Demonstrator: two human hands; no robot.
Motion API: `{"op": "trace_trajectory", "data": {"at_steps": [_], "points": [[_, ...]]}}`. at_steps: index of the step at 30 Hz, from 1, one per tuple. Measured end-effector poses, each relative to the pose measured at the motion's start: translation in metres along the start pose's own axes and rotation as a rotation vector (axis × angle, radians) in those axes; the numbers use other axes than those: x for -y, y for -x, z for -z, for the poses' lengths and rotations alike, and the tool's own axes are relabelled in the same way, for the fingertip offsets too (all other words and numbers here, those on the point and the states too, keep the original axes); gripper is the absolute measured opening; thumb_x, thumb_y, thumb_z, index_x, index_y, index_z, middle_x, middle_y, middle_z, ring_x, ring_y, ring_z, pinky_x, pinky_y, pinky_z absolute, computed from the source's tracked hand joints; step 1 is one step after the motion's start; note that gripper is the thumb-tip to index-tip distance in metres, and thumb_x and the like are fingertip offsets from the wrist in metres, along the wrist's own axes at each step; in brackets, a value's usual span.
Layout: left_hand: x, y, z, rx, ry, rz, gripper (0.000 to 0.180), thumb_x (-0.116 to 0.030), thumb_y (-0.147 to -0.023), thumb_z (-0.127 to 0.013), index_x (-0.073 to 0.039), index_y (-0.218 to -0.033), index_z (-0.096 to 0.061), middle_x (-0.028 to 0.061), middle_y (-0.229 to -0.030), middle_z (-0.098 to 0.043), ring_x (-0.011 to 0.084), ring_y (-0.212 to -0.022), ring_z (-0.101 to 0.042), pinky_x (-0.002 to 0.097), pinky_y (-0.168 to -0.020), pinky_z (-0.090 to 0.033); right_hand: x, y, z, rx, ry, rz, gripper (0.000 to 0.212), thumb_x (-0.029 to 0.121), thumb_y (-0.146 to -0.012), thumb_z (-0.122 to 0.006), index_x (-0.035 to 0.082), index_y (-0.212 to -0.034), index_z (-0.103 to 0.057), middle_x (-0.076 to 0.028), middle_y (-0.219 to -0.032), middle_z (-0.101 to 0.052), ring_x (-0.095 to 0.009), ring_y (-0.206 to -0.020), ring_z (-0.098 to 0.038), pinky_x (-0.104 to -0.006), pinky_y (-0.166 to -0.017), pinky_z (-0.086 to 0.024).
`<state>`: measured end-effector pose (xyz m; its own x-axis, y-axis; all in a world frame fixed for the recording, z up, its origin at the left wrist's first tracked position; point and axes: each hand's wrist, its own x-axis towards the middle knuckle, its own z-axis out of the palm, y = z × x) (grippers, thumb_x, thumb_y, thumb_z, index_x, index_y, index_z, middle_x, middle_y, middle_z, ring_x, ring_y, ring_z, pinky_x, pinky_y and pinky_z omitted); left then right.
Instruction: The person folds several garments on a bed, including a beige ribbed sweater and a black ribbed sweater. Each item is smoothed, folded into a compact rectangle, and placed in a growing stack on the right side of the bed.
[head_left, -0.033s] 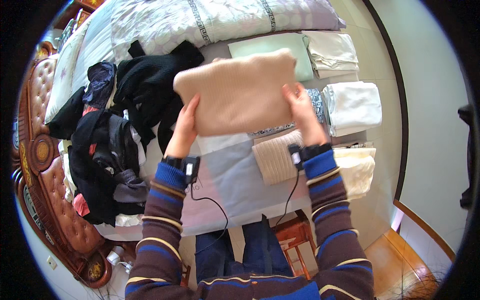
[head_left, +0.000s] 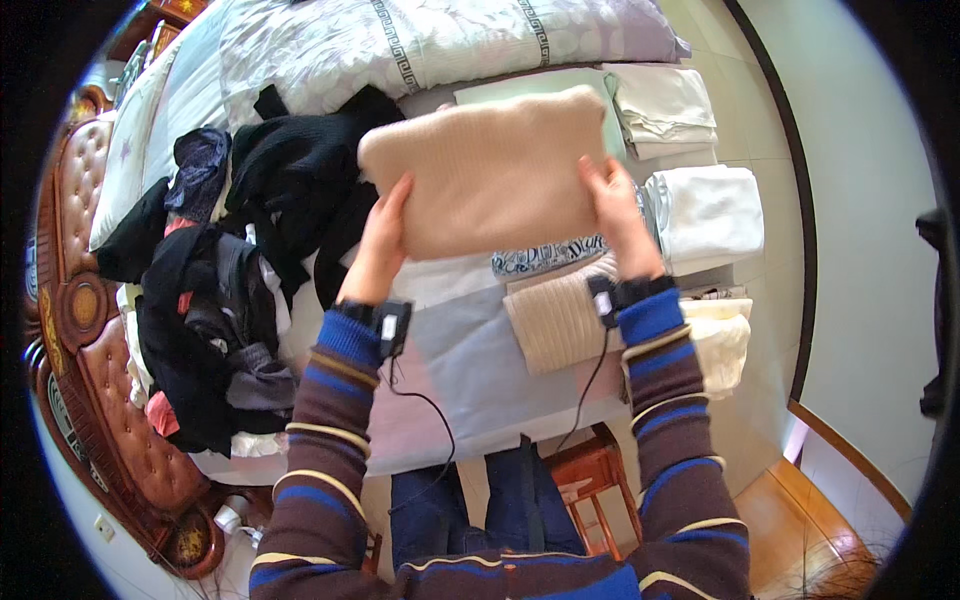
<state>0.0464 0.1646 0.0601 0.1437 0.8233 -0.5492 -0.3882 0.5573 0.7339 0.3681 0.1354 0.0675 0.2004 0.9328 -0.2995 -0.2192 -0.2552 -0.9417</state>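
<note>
A folded beige ribbed knit garment [head_left: 495,180] is held up over the bed between both hands. My left hand [head_left: 385,235] grips its left edge, thumb on the near face and the other fingers mostly hidden behind. On the right edge, my right hand [head_left: 618,215] holds it the same way. Below and right of it lies a folded cream ribbed knit [head_left: 560,318] on the bed. A blue-and-white patterned folded cloth [head_left: 545,258] shows partly from under the held garment. Beyond it, a pale green folded piece [head_left: 535,85] is partly covered from view.
Folded white clothes [head_left: 705,215] and a cream folded garment [head_left: 718,345] line the bed's right edge. Loose dark clothes [head_left: 205,320] and a black knit sweater [head_left: 300,165] heap at left. A quilt [head_left: 450,40] lies across the far side. A wooden stool [head_left: 590,480] stands by my legs.
Both hands have shifted slightly to the right and a little farther away with the beige knit garment. More of the patterned cloth beneath it now shows.
</note>
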Motion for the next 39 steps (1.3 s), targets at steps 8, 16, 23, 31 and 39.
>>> {"op": "trace_trajectory", "data": {"at_steps": [8,16,23,31,39], "points": [[0.038,-0.143,-0.089,-0.157,-0.113,-0.003,0.065,-0.041,-0.095,-0.057,0.012,-0.13,-0.047,0.0186,-0.12,-0.062,0.0264,-0.106,-0.061,0.0389,-0.091,-0.048,-0.039,-0.15,0.077,-0.349,0.538,-0.136,0.064,0.042,-0.087,-0.068,-0.008,-0.124,-0.055,-0.024,-0.119,-0.063,-0.033,-0.108,-0.062,-0.0402,-0.093,-0.047],[0.041,-0.121,-0.088,-0.502,-0.798,-0.632,0.089,-0.051,-0.083,-0.067,-0.01,-0.15,-0.027,0.0276,-0.144,-0.038,0.039,-0.138,-0.032,0.0535,-0.113,-0.023,-0.04,-0.136,0.059,-0.561,1.012,0.24,0.073,0.042,-0.087,-0.064,0.0,-0.14,-0.036,-0.029,-0.136,-0.045,-0.043,-0.129,-0.043,-0.0482,-0.104,-0.038],[0.026,-0.139,-0.115,-0.085,-1.728,-1.027,0.08,-0.066,-0.086,-0.05,-0.022,-0.15,-0.034,0.0141,-0.158,-0.023,0.0346,-0.148,-0.012,0.0559,-0.117,-0.003,-0.045,-0.137,0.005,-0.346,1.627,0.471,0.079,0.072,-0.088,-0.041,0.032,-0.154,-0.022,-0.011,-0.161,-0.013,-0.041,-0.146,-0.01,-0.0574,-0.116,-0.011],[0.043,-0.159,-0.117,-0.123,-1.739,-0.797,0.08,-0.066,-0.086,-0.048,-0.022,-0.15,-0.034,0.0127,-0.161,-0.015,0.0342,-0.149,-0.008,0.0607,-0.116,-0.005,-0.048,-0.162,0.02,-0.227,1.586,0.334,0.077,0.07,-0.089,-0.039,0.031,-0.153,-0.023,-0.014,-0.161,-0.01,-0.04,-0.147,-0.007,-0.0568,-0.116,-0.01],[-0.016,-0.11,-0.029,-0.473,-1.58,-0.95,0.086,-0.06,-0.083,-0.06,-0.015,-0.15,-0.029,0.0169,-0.158,-0.015,0.0383,-0.148,-0.004,0.0622,-0.113,-0.006,0.003,-0.044,0.005,-0.121,1.109,0.662,0.064,0.042,-0.098,-0.051,0.01,-0.149,-0.032,-0.021,-0.153,-0.029,-0.041,-0.14,-0.027,-0.0505,-0.114,-0.021]]}}
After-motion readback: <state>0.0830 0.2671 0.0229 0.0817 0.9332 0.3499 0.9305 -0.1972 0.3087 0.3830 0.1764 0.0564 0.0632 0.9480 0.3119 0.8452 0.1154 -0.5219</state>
